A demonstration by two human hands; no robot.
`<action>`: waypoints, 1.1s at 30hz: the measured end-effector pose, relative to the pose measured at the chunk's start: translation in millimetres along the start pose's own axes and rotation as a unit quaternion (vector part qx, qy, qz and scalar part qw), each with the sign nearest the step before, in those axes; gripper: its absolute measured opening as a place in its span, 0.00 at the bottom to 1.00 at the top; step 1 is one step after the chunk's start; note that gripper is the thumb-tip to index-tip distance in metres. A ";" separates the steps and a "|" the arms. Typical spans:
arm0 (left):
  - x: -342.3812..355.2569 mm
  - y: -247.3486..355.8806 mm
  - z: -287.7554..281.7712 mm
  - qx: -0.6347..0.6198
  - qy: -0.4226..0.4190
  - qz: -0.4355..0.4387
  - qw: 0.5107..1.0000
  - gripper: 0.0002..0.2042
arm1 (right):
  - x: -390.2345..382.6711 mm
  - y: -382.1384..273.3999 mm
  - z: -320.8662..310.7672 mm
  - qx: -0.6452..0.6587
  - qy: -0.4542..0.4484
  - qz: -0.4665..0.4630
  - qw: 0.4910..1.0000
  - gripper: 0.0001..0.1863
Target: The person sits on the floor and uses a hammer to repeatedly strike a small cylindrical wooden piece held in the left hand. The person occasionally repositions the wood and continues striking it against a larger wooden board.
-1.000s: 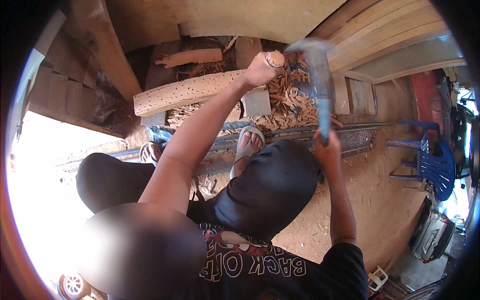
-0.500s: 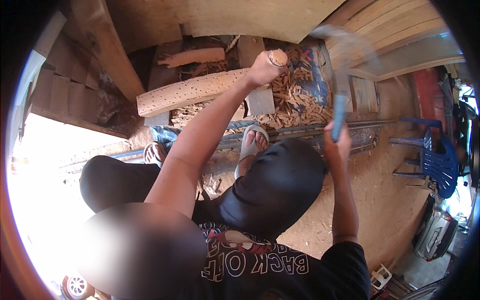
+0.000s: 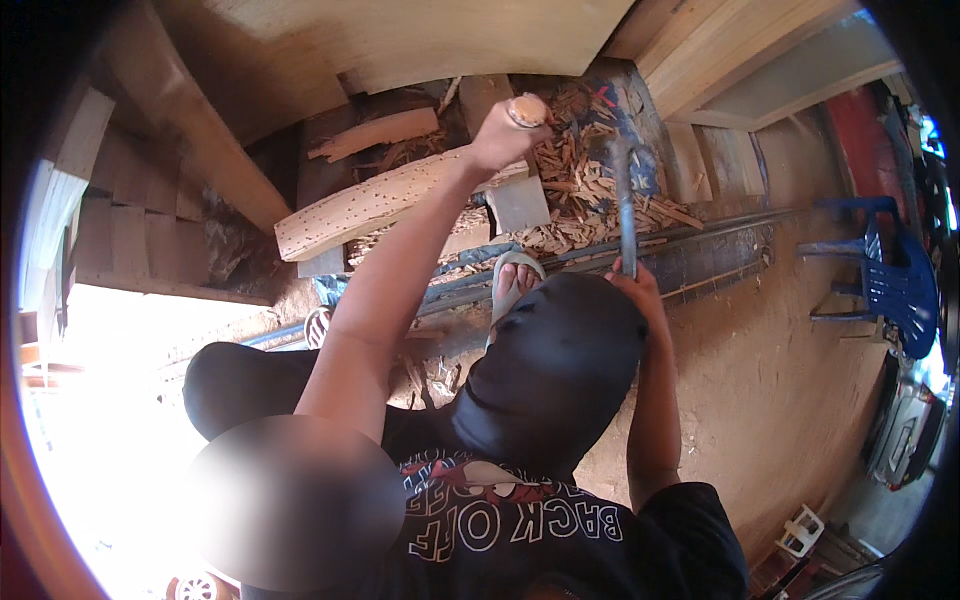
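Note:
A curved wooden plank (image 3: pixel 370 207), dotted with rows of small notches, lies slanted in front of me. Over its right end my left hand (image 3: pixel 497 143) is closed round an upright chisel; only the round wooden butt of the chisel (image 3: pixel 527 110) shows, and its blade is hidden beneath the hand. To the right, near my knee, my right hand (image 3: pixel 638 290) grips the lower end of a hammer (image 3: pixel 627 215) with a grey-blue handle. The hammer's head is smeared by motion and stands apart from the chisel.
Wood chips (image 3: pixel 575 200) are heaped right of the plank. A loose curved offcut (image 3: pixel 375 135) lies behind it. Large boards (image 3: pixel 430 40) stand at the back and a timber post (image 3: pixel 205 120) leans at left. Metal bars (image 3: pixel 690 230) run across before my feet. A blue plastic chair (image 3: pixel 890 275) stands at right.
The hammer and my right hand have come down and leftward, toward the chisel. My left hand still holds the chisel over the plank. The whole view has shifted slightly.

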State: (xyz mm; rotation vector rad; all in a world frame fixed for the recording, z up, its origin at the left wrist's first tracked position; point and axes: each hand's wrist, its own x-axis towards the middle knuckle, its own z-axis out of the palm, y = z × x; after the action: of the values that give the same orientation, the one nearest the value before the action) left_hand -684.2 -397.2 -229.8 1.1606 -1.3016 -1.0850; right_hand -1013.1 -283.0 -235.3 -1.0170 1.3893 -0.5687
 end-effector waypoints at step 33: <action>-0.4 34.4 -20.8 -0.043 0.016 -0.002 0.999 0.09 | 63.5 237.0 30.5 0.117 -0.006 0.004 0.993 0.06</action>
State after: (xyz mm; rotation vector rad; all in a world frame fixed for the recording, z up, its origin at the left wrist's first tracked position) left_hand -665.4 -392.3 -194.7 1.1138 -1.2167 -1.1102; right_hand -1028.4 -213.1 -472.0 -0.8251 1.2820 -0.7010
